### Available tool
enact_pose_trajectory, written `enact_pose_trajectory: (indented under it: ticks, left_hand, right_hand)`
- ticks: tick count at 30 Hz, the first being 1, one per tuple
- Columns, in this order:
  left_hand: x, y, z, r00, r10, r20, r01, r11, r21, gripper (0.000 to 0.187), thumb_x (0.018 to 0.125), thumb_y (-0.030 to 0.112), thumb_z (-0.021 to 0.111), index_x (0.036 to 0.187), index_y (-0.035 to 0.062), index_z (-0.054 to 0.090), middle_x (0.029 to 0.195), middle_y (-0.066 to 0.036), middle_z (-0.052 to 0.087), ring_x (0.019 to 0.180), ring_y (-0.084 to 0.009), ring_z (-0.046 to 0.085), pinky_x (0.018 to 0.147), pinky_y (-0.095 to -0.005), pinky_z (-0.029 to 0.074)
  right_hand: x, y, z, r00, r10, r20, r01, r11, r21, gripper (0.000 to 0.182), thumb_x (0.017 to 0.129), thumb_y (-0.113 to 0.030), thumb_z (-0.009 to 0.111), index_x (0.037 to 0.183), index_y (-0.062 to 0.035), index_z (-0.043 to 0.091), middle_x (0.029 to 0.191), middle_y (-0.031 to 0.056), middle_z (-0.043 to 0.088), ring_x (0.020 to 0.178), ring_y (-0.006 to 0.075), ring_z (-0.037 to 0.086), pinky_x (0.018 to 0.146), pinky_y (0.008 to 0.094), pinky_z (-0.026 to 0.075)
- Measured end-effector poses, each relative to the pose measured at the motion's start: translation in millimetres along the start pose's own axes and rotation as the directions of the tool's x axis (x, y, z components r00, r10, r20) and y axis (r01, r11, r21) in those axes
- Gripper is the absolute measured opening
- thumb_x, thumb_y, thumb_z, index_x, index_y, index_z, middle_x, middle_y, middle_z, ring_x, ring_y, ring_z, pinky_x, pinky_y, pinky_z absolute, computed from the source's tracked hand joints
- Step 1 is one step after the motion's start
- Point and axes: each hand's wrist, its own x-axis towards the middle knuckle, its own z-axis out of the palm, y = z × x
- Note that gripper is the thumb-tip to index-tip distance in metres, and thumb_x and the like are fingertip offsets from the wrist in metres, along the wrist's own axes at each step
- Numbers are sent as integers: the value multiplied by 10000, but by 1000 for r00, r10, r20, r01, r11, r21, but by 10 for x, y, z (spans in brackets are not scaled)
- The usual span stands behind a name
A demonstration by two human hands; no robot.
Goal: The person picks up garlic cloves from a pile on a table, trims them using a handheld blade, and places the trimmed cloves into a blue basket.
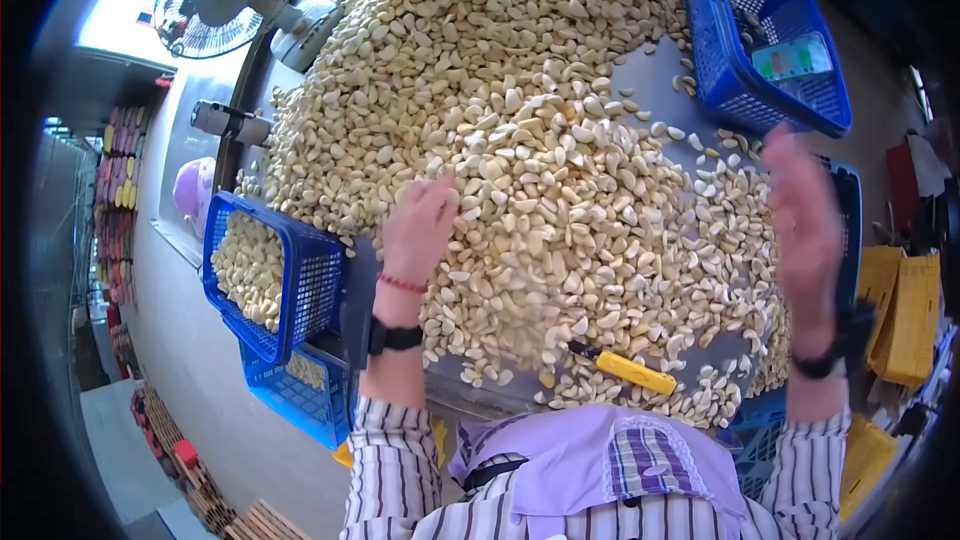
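Pale peeled cloves, which look like garlic (540, 180), cover the table in a wide heap. My left hand (420, 225) is over the heap's left part, its fingers curled in; whatever is between the fingertips is hidden. On the right, my right hand (802, 220) is raised beside the heap's edge, smeared by motion, so its fingers cannot be read. A yellow-handled knife (636, 372) lies among the cloves near the front edge of the table.
A blue basket (312, 285) of cloves stands at the left, with a lighter blue basket (335, 418) below it. Another blue basket (722, 70) at the top right bears a phone (792, 58). A fan (225, 0) stands at the back left; yellow crates (912, 320) are far right.
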Motion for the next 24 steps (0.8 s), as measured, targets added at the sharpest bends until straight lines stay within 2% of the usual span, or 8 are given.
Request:
enact_pose_trajectory:
  ticks: [3,7,10,12,13,17,21,24]
  left_hand:
    - [91,-33,-34,954,257,151,-285,936,207,207,840,204,603,1022,122,657,909,-115,588,820,-305,607,706,-411,493]
    - [103,-24,-63,935,144,324,-261,897,357,201,826,217,629,994,110,655,924,-129,595,829,-331,599,728,-411,488]
    - [38,-27,-99,941,126,313,-197,958,206,173,830,192,640,964,84,656,898,-95,608,763,-248,612,677,-357,497]
    - [-84,10,-156,953,-54,298,161,925,-345,176,817,121,669,966,32,636,844,-28,610,692,-131,577,615,-261,478]
    - [-175,112,-208,953,-40,301,149,926,-347,176,817,121,669,966,32,636,844,-28,610,692,-131,577,615,-261,478]
    - [-751,422,-225,941,-64,331,318,497,-807,242,801,24,663,1028,17,580,812,16,579,666,-40,507,566,-166,410]
    - [-1205,712,-230,955,-25,296,283,379,-881,268,770,-44,681,1010,14,576,816,26,579,683,-25,515,592,-164,421]
    - [-1458,859,-197,967,11,254,220,467,-857,261,759,-43,701,987,7,584,791,23,583,657,-21,521,575,-163,421]
  right_hand:
    - [-446,-180,352,948,-159,274,198,972,-123,472,783,-162,681,1214,-42,531,1258,152,521,1120,287,544,857,358,502]
    - [-1148,-221,883,880,-26,475,122,977,-173,489,744,-177,715,1175,-25,543,1112,109,541,943,282,561,762,337,497]
    - [-1396,-185,1064,892,17,451,88,973,-212,526,714,-201,729,1177,-32,544,999,78,525,857,251,544,713,328,492]
    - [-1423,-192,1125,917,25,397,80,966,-245,535,708,-204,717,1183,-34,540,926,64,495,830,227,533,676,326,488]
    - [-1424,-212,1157,922,33,386,71,965,-251,535,708,-204,717,1183,-34,540,926,64,495,830,227,533,676,326,488]
    - [-1512,-254,1292,932,18,362,115,932,-342,445,749,-150,649,1170,-47,545,945,75,500,842,239,544,672,320,495]
    - [-1404,-300,1187,874,207,440,-164,977,-134,430,788,-89,603,1213,-110,539,1036,76,503,942,220,546,688,292,496]
    - [-1279,-512,980,891,300,340,-450,678,581,393,832,-91,578,1224,-96,546,1086,47,484,938,111,475,719,234,454]
